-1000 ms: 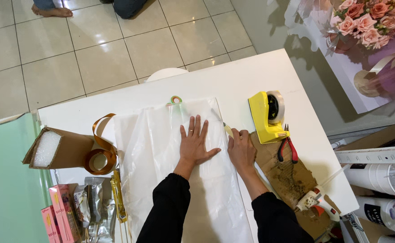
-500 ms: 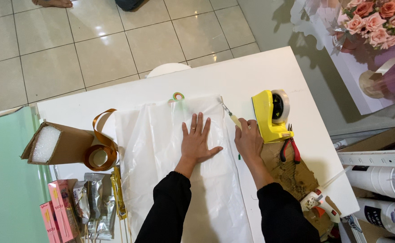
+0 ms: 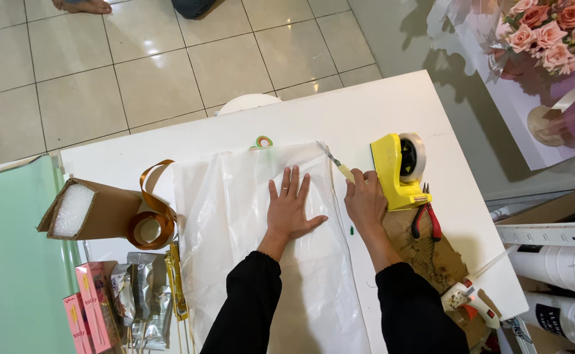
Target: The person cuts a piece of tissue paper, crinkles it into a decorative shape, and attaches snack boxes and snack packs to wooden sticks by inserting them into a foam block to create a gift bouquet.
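Plastic sheet (image 3: pixel 248 216) white, spread on white table (image 3: pixel 379 111) | left hand (image 3: pixel 290 210) flat, fingers splayed, pinning it | right hand (image 3: pixel 366 200) closed on cutter (image 3: pixel 337 164) at sheet's right edge | step: slicing along edge | next likely needs steady straight pull, sheet taut | yellow tape dispenser (image 3: pixel 399 172) just beside.

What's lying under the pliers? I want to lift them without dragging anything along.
The pliers rest on a torn brown cardboard piece lying on the white table, right beside the yellow tape dispenser. Whatever the cardboard covers cannot be seen.
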